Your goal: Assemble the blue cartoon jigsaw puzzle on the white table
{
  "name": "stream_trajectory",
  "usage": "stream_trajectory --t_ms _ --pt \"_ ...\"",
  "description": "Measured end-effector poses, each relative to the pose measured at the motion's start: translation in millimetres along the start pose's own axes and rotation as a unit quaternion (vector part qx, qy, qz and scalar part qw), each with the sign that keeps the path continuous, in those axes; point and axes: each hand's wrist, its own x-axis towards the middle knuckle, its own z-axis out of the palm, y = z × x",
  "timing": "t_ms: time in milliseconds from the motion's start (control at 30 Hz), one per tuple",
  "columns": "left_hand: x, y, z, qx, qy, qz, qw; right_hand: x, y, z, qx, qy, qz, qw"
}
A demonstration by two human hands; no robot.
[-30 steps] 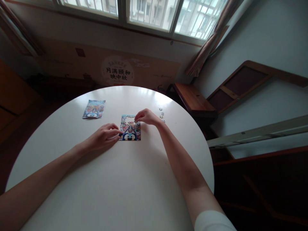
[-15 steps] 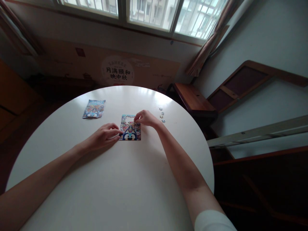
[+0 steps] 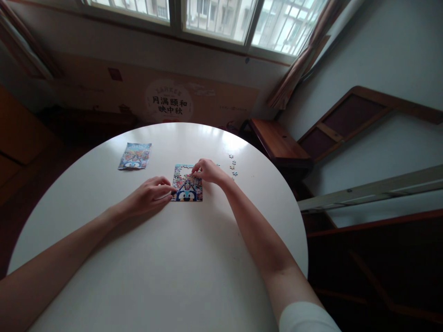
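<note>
Daylight from a wide, barred, pale-framed window (image 3: 218, 20) falls on a round, glossy white tabletop (image 3: 145, 272), with a beige printed wall poster (image 3: 214, 99) behind it. At far left stands an orange-brown cabinet (image 3: 24, 133), dim in shadow. Toward the tabletop's far left side lies a flat, rectangular, blue-topped packet (image 3: 134, 156) printed with a cartoon dog's face, well apart from either hand.

Next comes the person's left hand (image 3: 154, 190), its grip unclosed, fingers loosely bent, tips touching the left edge of a flat, multicoloured cardboard jigsaw puzzle (image 3: 187, 184). The puzzle lies between the two hands near the middle of the tabletop, its sides running across and away from the person, the blue dog's face at the near end. An unfilled white patch (image 3: 186, 171) shows in its far half.

Just right of that patch is the person's right hand (image 3: 211, 170), clearly the nearer of the two; from its grip, the patch lies directly to the left. The fingertips are drawn close together over the puzzle's right part; whether a piece sits between them cannot be told. Farther right, several small, knobbed loose puzzle pieces (image 3: 235, 174) lie scattered, and beyond the tabletop's edge stands a reddish-brown wooden seat (image 3: 277, 138).
</note>
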Motion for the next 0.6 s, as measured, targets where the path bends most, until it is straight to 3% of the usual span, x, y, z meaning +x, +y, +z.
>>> stream_trajectory --t_ms 600 --pt "-1 -2 0.6 -0.002 -0.004 0.0 1.0 -1 7 -5 0.002 0.037 0.013 0.999"
